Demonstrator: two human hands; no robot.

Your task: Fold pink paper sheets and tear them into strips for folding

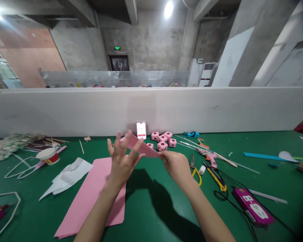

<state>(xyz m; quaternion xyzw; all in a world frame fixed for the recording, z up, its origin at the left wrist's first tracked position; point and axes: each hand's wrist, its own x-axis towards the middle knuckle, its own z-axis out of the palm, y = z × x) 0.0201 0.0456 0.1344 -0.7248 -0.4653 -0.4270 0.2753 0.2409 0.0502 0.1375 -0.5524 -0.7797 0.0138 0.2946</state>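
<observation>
A folded piece of pink paper (148,150) is held up above the green table, tilted down toward the right. My right hand (176,165) pinches its lower right corner between thumb and fingers. At the paper's left end is my left hand (123,161), its fingers spread and slightly blurred; whether they touch the paper I cannot tell. Beneath my left forearm lies a stack of pink sheets (91,195). Just beyond the held paper stand several pink paper cubes (162,146) with dark openings in their faces, one partly hidden by it.
A lit phone (141,130) leans against the white partition (65,111). To the right lie scissors (196,171), a utility knife (216,176), a pink glue gun (211,158) and a purple power strip (253,206). On the left are white paper (68,176) and a paper cup (47,156).
</observation>
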